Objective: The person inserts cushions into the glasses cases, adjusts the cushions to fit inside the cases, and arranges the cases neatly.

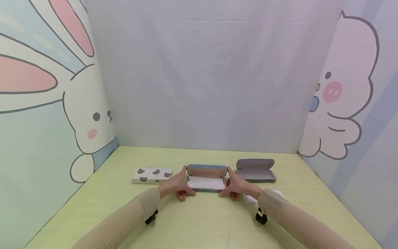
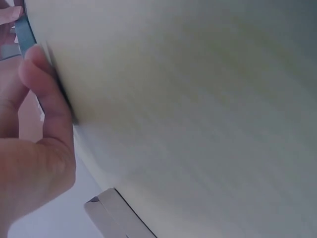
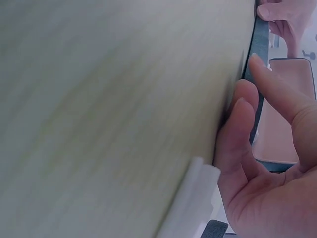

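A blue glasses case (image 1: 206, 167) stands with its lid raised at the middle of the table, and a folded white cloth (image 1: 206, 183) lies in its base. My left hand (image 1: 177, 183) grips the case's left end, thumb at the front edge and a finger up by the lid. At the opposite end, my right hand (image 1: 237, 184) holds it in the same way. The right wrist view shows the case's pink lining (image 3: 292, 74) behind the right hand (image 3: 272, 183). In the left wrist view, the left hand (image 2: 39, 144) hides much of the case.
To the left lies a closed white case with bear prints (image 1: 152, 175). At the right, a grey glasses case (image 1: 256, 174) stands with its lid up. Another folded white cloth (image 1: 278, 193) lies in front of it, partly covered by the right forearm. Curtains surround the table's back and sides.
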The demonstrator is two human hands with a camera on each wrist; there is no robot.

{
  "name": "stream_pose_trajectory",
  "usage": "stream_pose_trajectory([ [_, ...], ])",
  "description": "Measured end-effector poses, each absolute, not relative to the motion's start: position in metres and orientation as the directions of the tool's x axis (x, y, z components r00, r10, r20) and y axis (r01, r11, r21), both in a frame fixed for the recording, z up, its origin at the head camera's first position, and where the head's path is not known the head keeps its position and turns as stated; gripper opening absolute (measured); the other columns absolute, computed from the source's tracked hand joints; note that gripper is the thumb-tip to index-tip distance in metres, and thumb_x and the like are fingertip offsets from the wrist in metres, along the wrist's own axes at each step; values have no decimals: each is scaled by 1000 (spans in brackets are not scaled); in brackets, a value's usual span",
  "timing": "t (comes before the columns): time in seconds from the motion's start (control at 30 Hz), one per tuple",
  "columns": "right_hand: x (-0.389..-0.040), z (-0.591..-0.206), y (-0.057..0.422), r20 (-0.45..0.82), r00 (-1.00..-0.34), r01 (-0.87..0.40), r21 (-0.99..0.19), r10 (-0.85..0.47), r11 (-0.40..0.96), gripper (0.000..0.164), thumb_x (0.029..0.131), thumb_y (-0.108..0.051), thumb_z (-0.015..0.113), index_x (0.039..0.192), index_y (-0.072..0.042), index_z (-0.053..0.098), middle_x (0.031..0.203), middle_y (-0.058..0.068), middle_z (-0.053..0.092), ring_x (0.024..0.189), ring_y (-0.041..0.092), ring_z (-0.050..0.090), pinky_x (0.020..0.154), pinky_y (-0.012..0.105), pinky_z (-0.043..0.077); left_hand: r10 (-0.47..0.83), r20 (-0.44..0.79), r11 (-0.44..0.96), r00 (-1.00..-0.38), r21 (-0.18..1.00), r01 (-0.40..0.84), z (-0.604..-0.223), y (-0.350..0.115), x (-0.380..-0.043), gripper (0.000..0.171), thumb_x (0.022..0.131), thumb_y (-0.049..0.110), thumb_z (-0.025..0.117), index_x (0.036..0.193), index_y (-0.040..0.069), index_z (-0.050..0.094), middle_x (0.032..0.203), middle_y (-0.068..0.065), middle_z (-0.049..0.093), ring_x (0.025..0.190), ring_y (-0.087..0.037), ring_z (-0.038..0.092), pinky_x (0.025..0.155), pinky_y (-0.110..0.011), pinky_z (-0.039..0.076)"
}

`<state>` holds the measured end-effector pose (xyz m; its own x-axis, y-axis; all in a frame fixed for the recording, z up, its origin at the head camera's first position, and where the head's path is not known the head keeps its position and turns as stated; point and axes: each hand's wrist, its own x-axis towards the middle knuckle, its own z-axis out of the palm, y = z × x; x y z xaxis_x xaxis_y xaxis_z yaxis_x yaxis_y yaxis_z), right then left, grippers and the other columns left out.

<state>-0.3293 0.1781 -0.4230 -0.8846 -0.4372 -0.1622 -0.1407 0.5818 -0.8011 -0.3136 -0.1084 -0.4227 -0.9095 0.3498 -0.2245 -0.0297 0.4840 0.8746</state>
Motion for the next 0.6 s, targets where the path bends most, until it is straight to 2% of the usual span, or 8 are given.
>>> stream_pose_trajectory([
  [0.17,-328,-423,174,-142,-891,-167,-783,-432,600,132,70,-26,87,152,-4,-14,67,10,60,35,15,49,34,28,45,310,-191,546,-931,838,10,-422,-102,-311,130,71,18,86,152,13,-15,53,-10,60,34,-14,50,35,-28,48],
  [0.4,-328,-427,168,-56,-909,-245,-730,-413,638,130,66,-32,89,151,0,-4,48,9,57,29,13,47,29,29,42,280,-149,577,-948,816,42,-420,-99,-309,125,70,17,87,152,9,-7,53,-14,63,32,-13,50,34,-30,49],
  [0.6,-330,-430,169,-47,-913,-247,-725,-404,643,121,67,-32,89,148,-2,4,48,8,56,28,13,46,29,28,41,307,-141,551,-941,832,55,-421,-101,-309,124,74,15,84,153,9,-11,55,-14,63,33,-13,52,36,-33,52],
])
